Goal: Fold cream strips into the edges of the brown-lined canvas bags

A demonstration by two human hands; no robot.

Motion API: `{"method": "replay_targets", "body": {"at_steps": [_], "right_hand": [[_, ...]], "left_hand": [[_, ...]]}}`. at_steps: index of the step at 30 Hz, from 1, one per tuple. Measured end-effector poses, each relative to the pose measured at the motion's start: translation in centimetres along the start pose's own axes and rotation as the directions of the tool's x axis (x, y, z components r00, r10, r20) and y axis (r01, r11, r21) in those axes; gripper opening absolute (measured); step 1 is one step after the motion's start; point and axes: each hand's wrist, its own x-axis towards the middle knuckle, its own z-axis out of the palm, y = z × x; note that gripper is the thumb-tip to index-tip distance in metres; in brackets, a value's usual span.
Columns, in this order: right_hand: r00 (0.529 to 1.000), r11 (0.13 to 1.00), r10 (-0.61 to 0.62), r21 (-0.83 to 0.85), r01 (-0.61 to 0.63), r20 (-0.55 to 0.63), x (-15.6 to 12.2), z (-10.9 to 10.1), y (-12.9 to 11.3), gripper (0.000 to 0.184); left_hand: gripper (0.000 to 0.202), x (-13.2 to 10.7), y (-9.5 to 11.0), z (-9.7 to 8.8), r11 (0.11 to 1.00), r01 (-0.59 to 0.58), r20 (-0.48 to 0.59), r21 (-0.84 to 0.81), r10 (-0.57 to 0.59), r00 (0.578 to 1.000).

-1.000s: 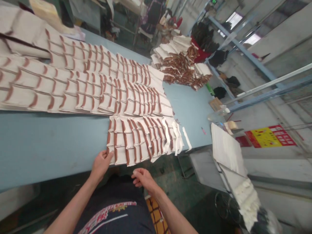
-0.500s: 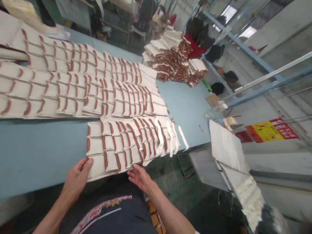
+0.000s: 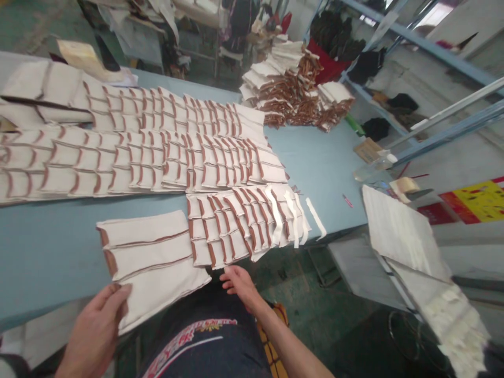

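Observation:
My left hand (image 3: 96, 320) pinches the lower left corner of a cream fabric panel (image 3: 153, 262) with brown edging and two stitched seams across it. This panel lies apart from its pile, partly on the table and partly over the front edge. Beside it is a row of overlapping panels (image 3: 220, 231) of the same kind. My right hand (image 3: 240, 286) is at the near edge of that row, fingers loosely bent and apart, holding nothing; whether a fingertip touches the row I cannot tell. White strips (image 3: 275, 215) lie across the row's right end.
Long rows of overlapping panels (image 3: 149, 157) cover the back of the blue table (image 3: 59, 220). A heap of brown-edged pieces (image 3: 291, 79) stands at the far end. A clear bottle (image 3: 374, 168) and a cardboard box (image 3: 366, 151) are by the right edge, near a blue shelf frame (image 3: 441, 63).
My left hand has drawn the end panel leftward, out from the overlapping row. My right hand stays by the row's near edge. The view has shifted left.

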Motion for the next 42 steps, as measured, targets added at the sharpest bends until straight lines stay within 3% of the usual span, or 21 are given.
{"method": "replay_targets", "body": {"at_steps": [2,3,4,5,7,8,10,12,16,18,20,22,26,29,32,37,39,40,42], "right_hand": [[0.987,0.982,-0.158,-0.107,0.156,-0.010,-2.9,0.8,-0.6,0.058],[0.953,0.936,-0.302,-0.183,0.299,0.016,-4.2,1.5,-1.0,0.068],[0.838,0.774,-0.537,-0.338,0.535,0.097,-5.2,2.3,-1.5,0.074],[0.682,0.561,-0.706,-0.437,0.703,0.191,-5.8,3.2,-2.2,0.074],[0.374,0.176,-0.864,-0.493,0.852,0.337,-6.2,5.3,-3.7,0.059],[0.271,0.071,-0.886,-0.468,0.881,0.376,-6.1,6.3,-4.5,0.047],[0.157,-0.021,-0.894,-0.390,0.921,0.419,-5.7,7.6,-6.1,0.030],[0.108,-0.049,-0.882,-0.316,0.947,0.459,-5.4,7.8,-7.5,0.027],[0.097,-0.101,-0.809,-0.300,0.949,0.579,-5.8,5.4,-9.9,0.036],[0.097,-0.130,-0.770,-0.304,0.944,0.631,-6.0,3.8,-11.0,0.041],[0.067,-0.161,-0.745,-0.276,0.948,0.664,-5.9,2.6,-12.1,0.044],[0.030,-0.190,-0.718,-0.238,0.953,0.696,-5.7,1.4,-13.1,0.043],[-0.004,-0.211,-0.639,-0.171,0.962,0.769,-5.1,-1.1,-14.4,0.041],[0.048,-0.221,-0.585,-0.216,0.951,0.810,-4.8,-2.7,-15.1,0.035],[0.101,-0.254,-0.532,-0.272,0.928,0.841,-5.1,-3.4,-15.8,0.030],[0.098,-0.283,-0.472,-0.256,0.924,0.876,-7.7,-4.0,-16.9,0.026],[0.134,-0.168,-0.503,-0.249,0.954,0.854,-9.4,-4.1,-17.4,0.022],[0.177,-0.064,-0.533,-0.248,0.967,0.827,-10.1,-4.1,-17.7,0.021],[0.304,0.198,-0.574,-0.231,0.953,0.761,-11.4,-3.8,-18.2,0.027]], "left_hand": [[0.039,-1.3,1.2,0.3,0.985,0.085,0.051,-0.148,-0.078,0.996],[0.044,-2.0,1.9,0.5,0.968,0.127,0.087,-0.216,-0.110,0.990],[0.049,-2.6,2.7,0.6,0.958,0.143,0.104,-0.247,-0.120,0.987],[0.052,-3.1,3.4,0.7,0.945,0.158,0.118,-0.285,-0.129,0.985],[0.057,-4.1,4.9,0.8,0.899,0.211,0.191,-0.383,-0.146,0.971],[0.057,-4.5,5.5,0.8,0.887,0.221,0.223,-0.406,-0.138,0.965],[0.056,-5.2,6.4,0.7,0.877,0.209,0.251,-0.433,-0.105,0.962],[0.057,-5.8,6.7,0.6,0.894,0.116,0.220,-0.433,-0.020,0.975],[0.057,-6.7,5.9,1.2,0.959,-0.192,-0.022,-0.208,0.192,0.981],[0.041,-6.9,5.4,2.2,0.969,-0.232,-0.195,-0.082,0.212,0.957],[0.035,-7.0,5.3,3.3,0.968,-0.249,-0.335,-0.014,0.230,0.914],[0.034,-7.2,5.6,4.3,0.956,-0.290,-0.377,0.049,0.287,0.881],[0.017,-8.2,6.8,5.7,0.921,-0.376,-0.242,0.100,0.389,0.889],[0.021,-9.9,7.7,6.0,0.910,-0.405,-0.113,0.088,0.413,0.904],[0.029,-11.8,8.9,5.9,0.933,-0.356,0.032,0.046,0.355,0.934],[0.036,-14.1,11.4,6.0,0.965,-0.262,0.103,0.013,0.259,0.960],[0.039,-14.5,11.8,5.9,0.961,-0.272,0.101,-0.042,0.275,0.956],[0.039,-14.7,12.0,5.8,0.958,-0.278,0.099,-0.069,0.284,0.954],[0.038,-14.9,12.1,5.6,0.953,-0.287,0.102,-0.102,0.297,0.949]]}}
